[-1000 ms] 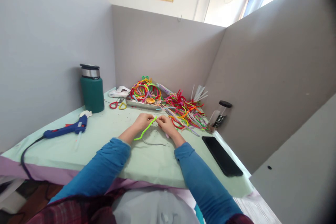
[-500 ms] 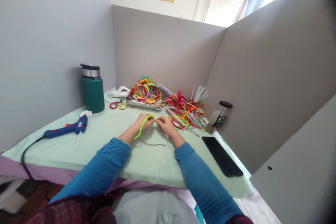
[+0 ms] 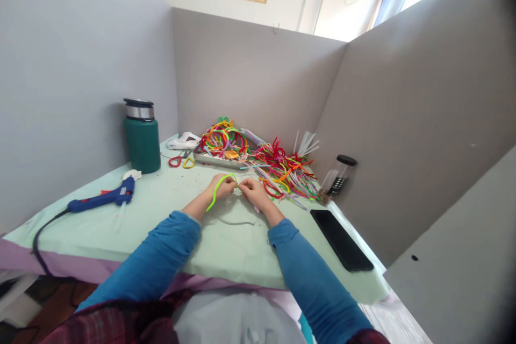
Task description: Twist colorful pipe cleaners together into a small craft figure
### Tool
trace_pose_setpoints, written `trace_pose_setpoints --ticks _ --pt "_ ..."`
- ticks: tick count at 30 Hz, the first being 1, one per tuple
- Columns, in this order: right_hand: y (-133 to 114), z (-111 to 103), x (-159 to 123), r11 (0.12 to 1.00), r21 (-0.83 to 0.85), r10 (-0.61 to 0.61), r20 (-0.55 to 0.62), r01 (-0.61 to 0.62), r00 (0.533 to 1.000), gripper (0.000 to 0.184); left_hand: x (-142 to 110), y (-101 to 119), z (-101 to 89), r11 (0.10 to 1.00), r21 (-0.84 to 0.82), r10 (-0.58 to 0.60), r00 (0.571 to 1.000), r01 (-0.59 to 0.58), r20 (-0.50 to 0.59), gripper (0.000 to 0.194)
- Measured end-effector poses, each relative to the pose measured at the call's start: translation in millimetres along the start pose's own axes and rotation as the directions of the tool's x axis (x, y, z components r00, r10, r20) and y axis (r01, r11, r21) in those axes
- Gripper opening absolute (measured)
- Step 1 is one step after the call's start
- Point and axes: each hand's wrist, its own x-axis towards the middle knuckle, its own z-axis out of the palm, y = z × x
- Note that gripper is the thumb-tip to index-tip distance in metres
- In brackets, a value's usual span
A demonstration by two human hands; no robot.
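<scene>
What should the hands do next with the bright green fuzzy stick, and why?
Maybe the right hand should give the green fuzzy stick a tiny twist while the left hand steadies it: both hands pinch close together near one end, and the rest curves over the left hand.

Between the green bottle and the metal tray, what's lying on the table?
In the head view, a red loop and a yellow loop lie side by side there, with a white item behind them.

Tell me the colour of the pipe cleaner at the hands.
The pipe cleaner is bright lime green, best seen in the head view.
</scene>
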Motion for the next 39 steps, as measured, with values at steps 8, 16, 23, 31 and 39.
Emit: trace_pose_setpoints --ticks 8,16,23,31,39 --pt "-1 0 -1 1.0 0.001 -0.023 0.012 0.023 1.0 0.019 0 1 -0.2 0.999 -0.003 -0.052 0.999 0.052 -0.012 0.033" --pt "-2 0 -1 1.0 -0.012 -0.014 0.006 0.015 1.0 0.017 2 -3 2.8 0.996 -0.083 -0.013 1.0 0.011 -0.023 0.026" --pt "-3 0 -1 1.0 -0.02 -0.021 0.01 0.022 1.0 0.016 4 -6 5.2 0.993 -0.117 -0.036 0.999 0.033 -0.029 0.024" --pt "-4 0 -1 1.0 -0.004 -0.006 0.002 0.006 1.0 0.018 5 -10 8.4 0.97 -0.242 -0.013 0.999 0.001 -0.046 0.022" --pt "-4 -1 -2 1.0 0.011 -0.008 0.003 0.008 1.0 0.017 0 -4 2.6 0.967 -0.253 -0.012 0.998 -0.004 -0.059 0.021"
